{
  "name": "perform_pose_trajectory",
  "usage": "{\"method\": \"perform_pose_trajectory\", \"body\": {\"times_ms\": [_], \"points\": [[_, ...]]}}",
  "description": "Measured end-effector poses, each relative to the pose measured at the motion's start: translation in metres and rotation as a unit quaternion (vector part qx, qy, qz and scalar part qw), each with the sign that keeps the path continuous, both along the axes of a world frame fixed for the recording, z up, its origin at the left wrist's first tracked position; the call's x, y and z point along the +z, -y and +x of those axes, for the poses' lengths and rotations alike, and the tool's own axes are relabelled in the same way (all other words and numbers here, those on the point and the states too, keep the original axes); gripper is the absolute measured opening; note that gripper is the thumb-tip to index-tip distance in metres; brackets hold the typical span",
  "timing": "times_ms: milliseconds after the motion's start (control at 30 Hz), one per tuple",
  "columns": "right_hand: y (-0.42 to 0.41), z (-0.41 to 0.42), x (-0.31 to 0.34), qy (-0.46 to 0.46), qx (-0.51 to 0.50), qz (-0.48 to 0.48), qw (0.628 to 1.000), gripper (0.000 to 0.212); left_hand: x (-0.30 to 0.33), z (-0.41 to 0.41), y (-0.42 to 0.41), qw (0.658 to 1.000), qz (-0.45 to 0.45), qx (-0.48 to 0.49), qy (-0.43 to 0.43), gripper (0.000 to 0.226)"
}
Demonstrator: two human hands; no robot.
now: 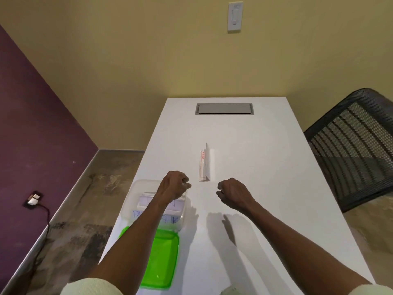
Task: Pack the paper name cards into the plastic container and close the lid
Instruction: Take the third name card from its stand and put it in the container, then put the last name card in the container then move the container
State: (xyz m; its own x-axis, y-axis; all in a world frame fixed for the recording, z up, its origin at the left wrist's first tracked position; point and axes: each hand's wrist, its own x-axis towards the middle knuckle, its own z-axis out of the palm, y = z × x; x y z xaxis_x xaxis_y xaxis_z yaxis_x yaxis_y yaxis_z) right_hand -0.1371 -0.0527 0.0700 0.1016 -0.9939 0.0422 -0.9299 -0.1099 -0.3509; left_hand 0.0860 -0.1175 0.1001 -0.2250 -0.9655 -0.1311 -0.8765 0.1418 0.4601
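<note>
White table (265, 188) against a yellow wall, purple wall to the left, mottled floor below. One folded name card (204, 165) stands tent-wise at the table's middle, a small red mark on its left face. The clear plastic container (136, 201) sits at the table's left edge, lid off; inside are white cards (148, 202) with blue lettering, count not legible through the arm and plastic. The green lid (163, 260) lies flat just near-side of the container, touching or almost touching it. Left hand (174, 185) hangs over the container's far right corner, fingers loosely curled, holding nothing. Right hand (232, 193) hovers over bare table near the standing card's near end, fingers likewise half-curled and empty. Neither hand touches the card. Pale sleeves at both elbows. Grey cable hatch (224, 109) at the table's far end; black mesh chair (357, 145) on the right; wall switch (235, 15) above.
</note>
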Motion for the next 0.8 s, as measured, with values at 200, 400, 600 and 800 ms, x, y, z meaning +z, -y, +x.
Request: {"method": "perform_pose_trajectory", "body": {"times_ms": [200, 400, 600, 800], "points": [[-0.002, -0.031, -0.003, 0.014, -0.031, 0.017, 0.999, 0.02, -0.005, -0.03, -0.001, 1.0, 0.004, 0.013, -0.014, 0.019], [0.004, -0.051, -0.006, 0.03, -0.056, 0.032, 0.997, 0.019, -0.007, -0.05, 0.009, 1.0, 0.006, 0.002, -0.012, 0.021], [0.017, -0.064, -0.011, 0.035, -0.096, 0.058, 0.993, 0.025, -0.013, -0.068, 0.027, 1.0, 0.01, -0.01, -0.024, 0.022], [0.036, -0.068, -0.02, 0.043, -0.117, 0.07, 0.99, 0.037, -0.023, -0.079, 0.051, 0.999, 0.024, -0.02, -0.023, 0.02]]}}
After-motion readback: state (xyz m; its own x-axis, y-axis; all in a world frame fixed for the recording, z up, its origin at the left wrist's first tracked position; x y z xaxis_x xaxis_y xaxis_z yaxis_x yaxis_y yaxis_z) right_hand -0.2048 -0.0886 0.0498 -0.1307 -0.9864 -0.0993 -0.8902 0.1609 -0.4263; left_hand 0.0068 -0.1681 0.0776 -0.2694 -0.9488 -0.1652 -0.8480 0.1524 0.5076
